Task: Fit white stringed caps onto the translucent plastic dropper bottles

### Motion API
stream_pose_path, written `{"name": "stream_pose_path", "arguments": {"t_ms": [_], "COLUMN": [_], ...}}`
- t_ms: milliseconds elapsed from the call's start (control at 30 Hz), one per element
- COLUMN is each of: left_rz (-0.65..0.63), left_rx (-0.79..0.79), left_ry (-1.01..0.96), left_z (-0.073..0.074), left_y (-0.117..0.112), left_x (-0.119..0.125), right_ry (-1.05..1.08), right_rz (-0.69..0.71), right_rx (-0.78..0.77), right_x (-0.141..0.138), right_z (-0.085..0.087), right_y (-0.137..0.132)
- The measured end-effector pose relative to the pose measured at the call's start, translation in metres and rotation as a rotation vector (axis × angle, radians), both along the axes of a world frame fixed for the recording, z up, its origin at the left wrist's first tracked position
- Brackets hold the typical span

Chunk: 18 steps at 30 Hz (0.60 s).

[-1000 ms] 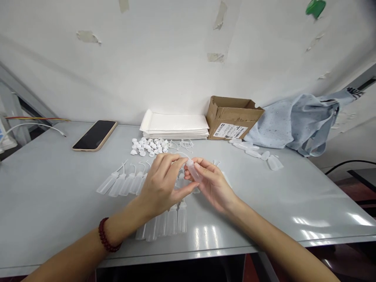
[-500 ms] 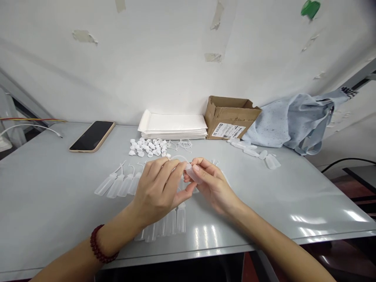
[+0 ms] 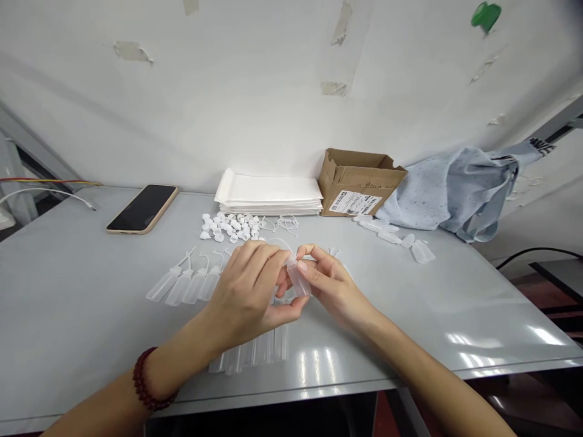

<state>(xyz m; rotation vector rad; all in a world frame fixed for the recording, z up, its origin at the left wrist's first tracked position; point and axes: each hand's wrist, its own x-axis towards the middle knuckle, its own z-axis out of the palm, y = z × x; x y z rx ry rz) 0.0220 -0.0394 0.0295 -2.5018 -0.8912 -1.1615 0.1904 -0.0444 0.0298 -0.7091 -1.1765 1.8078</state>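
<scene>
Between my two hands is a small translucent plastic bottle (image 3: 299, 281), tilted, with a thin white strap curving up from its neck. My left hand (image 3: 250, 291) holds it, thumb at the base and fingers at the top. My right hand (image 3: 334, 285) pinches the neck between thumb and index finger. A row of similar bottles with straps (image 3: 182, 285) lies to the left of my left hand. Another row of bottles (image 3: 255, 352) lies below it, partly hidden by the hand. Beyond my fingers is a pile of small white caps (image 3: 232, 227), beside loose thin straps (image 3: 286, 224).
A phone (image 3: 144, 209) lies at the left of the grey table (image 3: 432, 321). White padded envelopes (image 3: 268, 193) are stacked by the wall, beside an open cardboard box (image 3: 362, 182). Several loose bottles (image 3: 421, 251) lie at right, before a light blue cloth bag (image 3: 446, 188).
The bottle has turned between my hands, so more of its body shows and its base points downward. Both hands stay in nearly the same place.
</scene>
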Motion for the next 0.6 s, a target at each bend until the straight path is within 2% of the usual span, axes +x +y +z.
{"name": "stream_pose_path", "arguments": {"t_ms": [167, 333, 467, 600], "left_rz": [-0.123, -0.107, -0.107, -0.146], "left_rx": [-0.052, -0.053, -0.077, -0.164], "left_ry": [0.081, 0.103, 0.094, 0.097], "left_z": [0.003, 0.002, 0.002, 0.002], "left_y": [0.003, 0.002, 0.001, -0.002], "left_x": [-0.007, -0.007, -0.006, -0.005], "right_ry": [-0.172, -0.279, -0.34, -0.531], "right_rz": [-0.085, -0.127, -0.135, -0.069], "right_rx": [0.071, 0.124, 0.092, 0.145], "right_x": [0.006, 0.008, 0.011, 0.022], "right_z": [0.007, 0.014, 0.017, 0.022], "right_y": [0.002, 0.001, 0.002, 0.004]}}
